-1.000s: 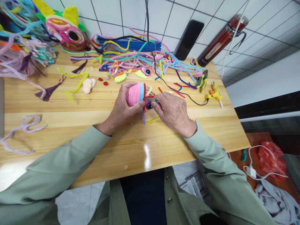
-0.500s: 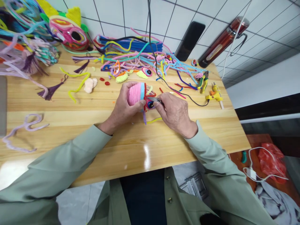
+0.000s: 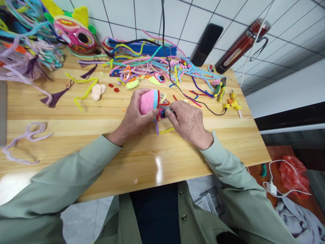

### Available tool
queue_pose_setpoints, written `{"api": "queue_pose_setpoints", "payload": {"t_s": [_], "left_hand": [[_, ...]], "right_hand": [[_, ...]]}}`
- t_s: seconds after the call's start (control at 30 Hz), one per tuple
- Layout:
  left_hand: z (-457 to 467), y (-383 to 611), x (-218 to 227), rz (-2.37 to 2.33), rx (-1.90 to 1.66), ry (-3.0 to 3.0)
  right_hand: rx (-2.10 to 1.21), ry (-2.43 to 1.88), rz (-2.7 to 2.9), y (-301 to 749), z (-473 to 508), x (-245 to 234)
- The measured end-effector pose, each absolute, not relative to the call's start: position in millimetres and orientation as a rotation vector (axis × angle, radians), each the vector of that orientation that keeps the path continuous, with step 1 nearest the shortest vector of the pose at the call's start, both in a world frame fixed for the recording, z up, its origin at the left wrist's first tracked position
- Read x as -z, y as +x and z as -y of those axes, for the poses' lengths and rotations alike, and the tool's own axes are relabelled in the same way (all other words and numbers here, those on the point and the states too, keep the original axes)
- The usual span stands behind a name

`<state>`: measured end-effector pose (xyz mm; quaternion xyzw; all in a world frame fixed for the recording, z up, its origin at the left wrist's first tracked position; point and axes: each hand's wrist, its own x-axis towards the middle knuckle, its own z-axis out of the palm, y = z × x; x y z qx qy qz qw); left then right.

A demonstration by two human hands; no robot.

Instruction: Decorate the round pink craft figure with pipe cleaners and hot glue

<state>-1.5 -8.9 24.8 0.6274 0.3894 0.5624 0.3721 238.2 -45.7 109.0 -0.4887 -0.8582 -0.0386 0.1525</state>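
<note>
My left hand (image 3: 135,113) is wrapped around the left side of a pink pipe-cleaner craft piece (image 3: 146,102) with a light blue band and a red edge. A blue, pink and black eye (image 3: 162,113) sits at its right end, partly covered by my right hand. Closed around a metal tool (image 3: 165,107) with a pointed silver blade, my right hand (image 3: 189,122) keeps the tip at the red edge. The tool's handle is hidden in my fingers, so its exact kind is unclear. A purple strip (image 3: 156,128) hangs below the piece, near a yellow pipe cleaner (image 3: 167,130).
Pipe cleaners (image 3: 142,51) are heaped along the wall. A finished-looking fish-like craft (image 3: 76,35) stands back left. At the right are pliers (image 3: 220,89), a yellow glue gun (image 3: 232,102) with its cable, a phone (image 3: 207,44) and a red flask (image 3: 242,47).
My hands hold nearly the same pose. The craft piece has shifted or turned very slightly, and the blade stays at its red edge.
</note>
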Motion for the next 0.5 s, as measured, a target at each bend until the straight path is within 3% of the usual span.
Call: {"api": "queue_pose_setpoints", "payload": {"t_s": [0.5], "left_hand": [[7.4, -1.3, -25.9, -0.994, -1.408, 1.629]], "right_hand": [[0.109, -1.409, 2.456, 236.3, 45.5, -108.4]]}}
